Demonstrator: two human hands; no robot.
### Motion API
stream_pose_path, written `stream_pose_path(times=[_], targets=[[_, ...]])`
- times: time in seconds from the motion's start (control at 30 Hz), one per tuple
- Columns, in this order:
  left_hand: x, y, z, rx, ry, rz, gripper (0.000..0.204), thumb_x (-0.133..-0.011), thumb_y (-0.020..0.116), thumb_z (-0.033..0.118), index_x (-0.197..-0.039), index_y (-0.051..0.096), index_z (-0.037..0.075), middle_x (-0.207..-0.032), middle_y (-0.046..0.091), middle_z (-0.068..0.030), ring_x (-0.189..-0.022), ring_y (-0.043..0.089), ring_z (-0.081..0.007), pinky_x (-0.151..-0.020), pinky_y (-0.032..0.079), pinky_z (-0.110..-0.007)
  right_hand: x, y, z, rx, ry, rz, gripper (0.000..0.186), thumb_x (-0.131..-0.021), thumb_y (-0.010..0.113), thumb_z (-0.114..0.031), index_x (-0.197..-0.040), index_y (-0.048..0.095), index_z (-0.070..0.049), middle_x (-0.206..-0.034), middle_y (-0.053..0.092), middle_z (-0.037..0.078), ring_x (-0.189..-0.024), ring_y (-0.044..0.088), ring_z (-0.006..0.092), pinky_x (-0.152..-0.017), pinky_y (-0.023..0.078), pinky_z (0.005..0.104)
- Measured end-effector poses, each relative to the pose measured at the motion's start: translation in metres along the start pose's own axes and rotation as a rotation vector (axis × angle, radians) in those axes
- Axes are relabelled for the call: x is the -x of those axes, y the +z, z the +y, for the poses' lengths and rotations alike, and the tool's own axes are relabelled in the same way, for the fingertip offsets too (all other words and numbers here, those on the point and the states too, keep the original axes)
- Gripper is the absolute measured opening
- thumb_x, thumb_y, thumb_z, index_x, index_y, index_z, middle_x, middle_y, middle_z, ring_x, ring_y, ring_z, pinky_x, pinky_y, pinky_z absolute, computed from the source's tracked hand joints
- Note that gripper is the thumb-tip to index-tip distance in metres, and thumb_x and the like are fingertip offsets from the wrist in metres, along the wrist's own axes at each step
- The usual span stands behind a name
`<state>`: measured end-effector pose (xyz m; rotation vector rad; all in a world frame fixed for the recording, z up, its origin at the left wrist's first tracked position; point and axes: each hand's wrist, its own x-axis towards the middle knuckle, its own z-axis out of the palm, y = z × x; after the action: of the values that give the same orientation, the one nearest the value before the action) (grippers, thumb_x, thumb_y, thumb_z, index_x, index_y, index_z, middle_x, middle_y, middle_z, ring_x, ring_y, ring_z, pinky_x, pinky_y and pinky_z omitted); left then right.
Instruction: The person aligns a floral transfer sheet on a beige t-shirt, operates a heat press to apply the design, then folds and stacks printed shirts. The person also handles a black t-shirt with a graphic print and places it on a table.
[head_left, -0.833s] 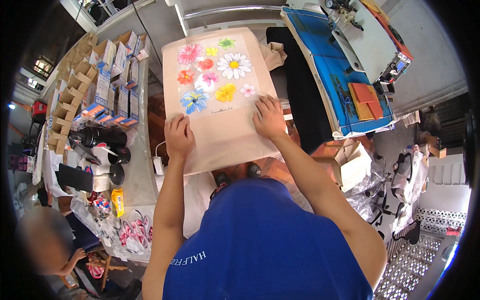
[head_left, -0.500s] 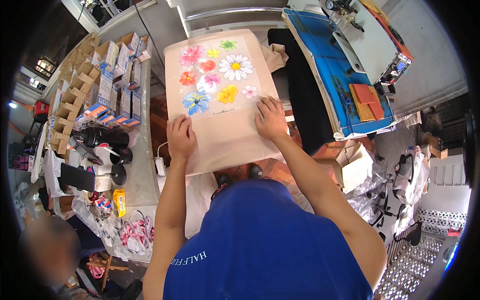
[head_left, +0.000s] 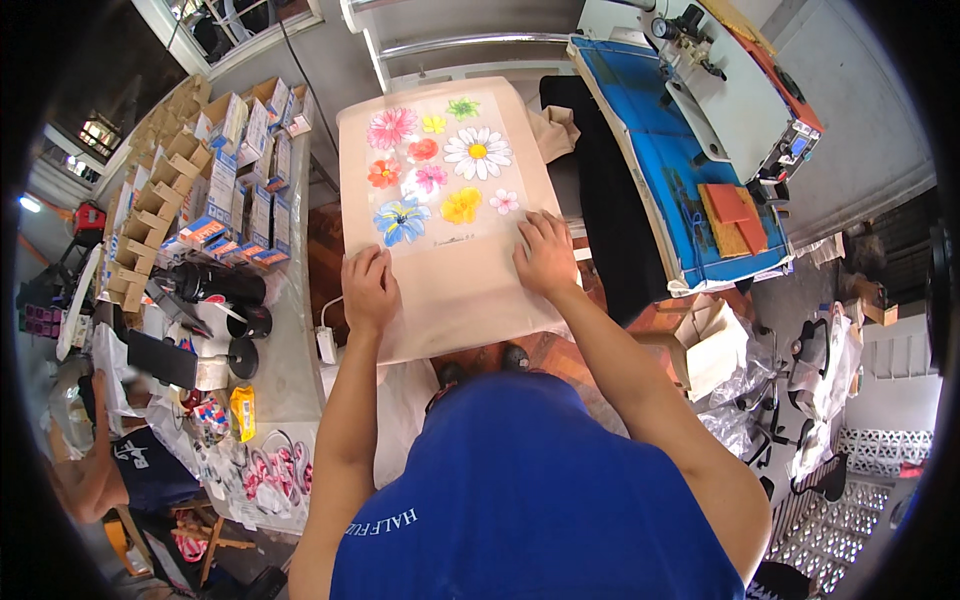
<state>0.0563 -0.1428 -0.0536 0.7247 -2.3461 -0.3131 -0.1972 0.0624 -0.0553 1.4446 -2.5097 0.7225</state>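
A beige cloth [head_left: 455, 310] lies smooth over a board in front of me. On its upper part rests a clear film sheet [head_left: 435, 177] printed with colourful flowers, among them a white daisy, a blue bloom and a yellow one. My left hand [head_left: 371, 290] lies on the cloth at its left edge, just below the sheet's lower left corner, fingers stretched forward. Near the right edge, my right hand [head_left: 547, 256] presses on the cloth beside the sheet's lower right corner, fingers spread. Neither hand holds anything.
At right stands a heat press machine [head_left: 745, 95] beside a blue-covered platen [head_left: 640, 130] carrying reddish pads [head_left: 733, 208]. Cardboard boxes [head_left: 225, 190], a black phone-like slab [head_left: 162, 360] and pink-strapped sandals [head_left: 275, 470] crowd the left table. Another person [head_left: 145, 465] sits at lower left.
My view has shifted slightly, so the cloth and board sit lower in it. Both hands stay at the same spots on the cloth. The person at lower left has changed posture.
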Motion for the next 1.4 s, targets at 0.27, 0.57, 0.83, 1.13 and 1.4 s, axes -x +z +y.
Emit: stream_pose_path(times=[0.27,0.57,0.83,1.13,1.4], targets=[[0.002,-0.002,-0.002,-0.016,0.027,0.030,0.024,-0.082,0.062,0.006,-0.105,0.070,0.005,-0.116,0.065,-0.0122,-0.111,0.058,-0.0328,-0.103,0.041,-0.051,-0.001,-0.001,-0.004,-0.001,0.007,-0.022,0.042,-0.085,0.062,-0.025,-0.123,0.061,-0.007,-0.139,0.053,0.013,-0.136,0.040,0.0338,-0.117,0.028,0.0498],[-0.001,-0.006,0.000,-0.031,0.015,0.040,0.020,-0.082,0.064,0.011,-0.100,0.071,0.007,-0.111,0.064,-0.0095,-0.108,0.058,-0.0302,-0.101,0.042,-0.051,-0.012,-0.017,-0.019,-0.120,0.136,0.087,0.042,-0.079,0.069,-0.016,-0.118,0.060,-0.005,-0.126,0.054,0.021,-0.126,0.046,0.0378,-0.108,0.036,0.0517],[0.002,-0.004,-0.001,-0.028,-0.006,0.048,0.020,-0.082,0.064,0.012,-0.100,0.071,0.008,-0.111,0.064,-0.0082,-0.109,0.058,-0.0295,-0.102,0.042,-0.051,-0.029,-0.229,-0.160,-1.313,-0.564,-0.071,0.007,-0.083,0.063,0.001,-0.090,0.066,-0.001,-0.090,0.067,0.014,-0.085,0.067,0.0305,-0.077,0.054,0.0388],[0.005,0.001,-0.003,-0.019,-0.002,0.052,0.019,-0.082,0.065,0.012,-0.099,0.071,0.008,-0.113,0.065,-0.0078,-0.109,0.058,-0.0296,-0.104,0.041,-0.051,-0.020,-0.310,-0.235,-2.282,-1.155,-0.244,0.016,-0.087,0.074,-0.011,-0.091,0.068,0.003,-0.100,0.065,0.020,-0.085,0.062,0.0317,-0.069,0.054,0.0399],[0.001,0.003,0.000,0.037,-0.011,0.070,0.017,-0.083,0.065,0.012,-0.097,0.071,0.008,-0.112,0.065,-0.0075,-0.110,0.058,-0.0285,-0.104,0.040,-0.050,-0.008,-0.309,-0.241,-2.319,-1.078,-0.152,0.016,-0.088,0.073,-0.010,-0.095,0.068,0.004,-0.099,0.064,0.021,-0.085,0.062,0.0313,-0.068,0.054,0.0385]])
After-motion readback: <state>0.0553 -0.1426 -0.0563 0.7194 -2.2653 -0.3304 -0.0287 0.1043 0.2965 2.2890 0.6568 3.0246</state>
